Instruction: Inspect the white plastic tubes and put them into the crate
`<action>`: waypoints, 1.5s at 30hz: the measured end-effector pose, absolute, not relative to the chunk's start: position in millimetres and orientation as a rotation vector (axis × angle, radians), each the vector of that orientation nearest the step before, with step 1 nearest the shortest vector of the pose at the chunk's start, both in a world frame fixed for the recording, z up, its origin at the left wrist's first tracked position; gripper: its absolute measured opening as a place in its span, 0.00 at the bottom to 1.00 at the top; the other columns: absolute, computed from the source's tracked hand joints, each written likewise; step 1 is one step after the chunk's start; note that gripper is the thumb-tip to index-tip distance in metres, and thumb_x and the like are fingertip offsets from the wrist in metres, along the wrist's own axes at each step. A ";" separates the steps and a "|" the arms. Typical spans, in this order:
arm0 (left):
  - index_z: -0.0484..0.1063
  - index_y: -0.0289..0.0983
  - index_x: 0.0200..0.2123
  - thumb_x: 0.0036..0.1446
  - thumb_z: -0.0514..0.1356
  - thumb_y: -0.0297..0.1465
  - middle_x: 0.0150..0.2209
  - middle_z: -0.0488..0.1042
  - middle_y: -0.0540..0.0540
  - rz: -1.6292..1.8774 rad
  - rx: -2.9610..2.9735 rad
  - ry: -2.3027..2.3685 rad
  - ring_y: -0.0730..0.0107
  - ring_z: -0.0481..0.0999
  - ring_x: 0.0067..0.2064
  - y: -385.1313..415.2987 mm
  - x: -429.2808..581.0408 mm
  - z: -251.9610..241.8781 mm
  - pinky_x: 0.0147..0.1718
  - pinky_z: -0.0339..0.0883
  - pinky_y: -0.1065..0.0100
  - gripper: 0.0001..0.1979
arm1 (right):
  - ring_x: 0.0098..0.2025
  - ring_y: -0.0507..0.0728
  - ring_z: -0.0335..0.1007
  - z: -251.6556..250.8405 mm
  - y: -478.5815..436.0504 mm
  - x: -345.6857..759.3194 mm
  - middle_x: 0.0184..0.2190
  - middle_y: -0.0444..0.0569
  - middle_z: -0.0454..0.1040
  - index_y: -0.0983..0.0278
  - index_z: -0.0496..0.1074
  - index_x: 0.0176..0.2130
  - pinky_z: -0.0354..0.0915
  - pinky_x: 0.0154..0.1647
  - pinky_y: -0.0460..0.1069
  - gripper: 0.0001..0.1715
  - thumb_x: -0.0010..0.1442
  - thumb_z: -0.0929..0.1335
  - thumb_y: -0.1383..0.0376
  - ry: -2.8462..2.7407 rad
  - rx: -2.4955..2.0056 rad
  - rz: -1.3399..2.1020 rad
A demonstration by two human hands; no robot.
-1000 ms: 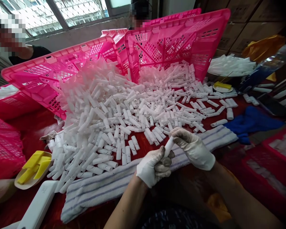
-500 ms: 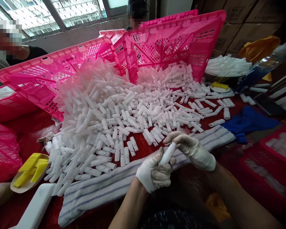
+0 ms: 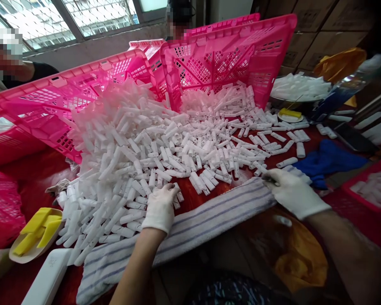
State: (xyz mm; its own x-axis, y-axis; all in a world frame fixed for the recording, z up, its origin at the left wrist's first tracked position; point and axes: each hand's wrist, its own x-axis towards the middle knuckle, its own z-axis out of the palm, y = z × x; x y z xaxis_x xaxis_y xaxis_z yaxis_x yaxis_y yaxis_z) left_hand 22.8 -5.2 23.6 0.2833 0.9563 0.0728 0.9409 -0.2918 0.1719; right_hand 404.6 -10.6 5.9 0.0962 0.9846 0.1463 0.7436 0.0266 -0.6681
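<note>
Only partly visible, white tubes [image 3: 179,196] behind the left hand [image 3: 159,206].

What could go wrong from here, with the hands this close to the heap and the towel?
The left hand is at the front of loosely heaped white tubes; a nudge might make some roll.
The right hand is by the striped towel and could drag it.
Sliding tubes might bump the open dish of yellow pieces.
</note>
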 end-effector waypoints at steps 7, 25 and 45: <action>0.78 0.43 0.42 0.58 0.55 0.28 0.44 0.76 0.42 0.118 2.515 1.724 0.56 0.72 0.43 21.2 44.7 12.7 0.40 0.63 0.60 0.13 | 0.38 0.67 0.75 19.4 52.6 353.2 0.33 0.56 0.78 0.62 0.72 0.48 0.67 0.38 0.56 0.23 0.58 0.65 0.53 -1.837 -2.158 0.459; 0.73 0.37 0.44 0.58 0.60 0.38 0.40 0.75 0.43 1.063 1.391 1.382 0.66 0.74 0.41 -44.1 118.3 24.7 0.43 0.67 0.67 0.14 | 0.19 0.48 0.62 59.2 1.8 253.0 0.23 0.37 0.69 0.60 0.62 0.33 0.59 0.18 0.45 0.25 0.43 0.77 0.57 -0.792 -1.117 1.265; 0.71 0.38 0.33 0.54 0.61 0.46 0.26 0.66 0.50 1.130 1.236 1.470 0.73 0.64 0.29 -53.0 121.2 27.9 0.28 0.59 0.72 0.17 | 0.17 0.47 0.52 55.9 -5.0 269.5 0.16 0.39 0.63 0.64 0.70 0.26 0.50 0.16 0.44 0.23 0.47 0.74 0.48 -1.048 -1.259 1.513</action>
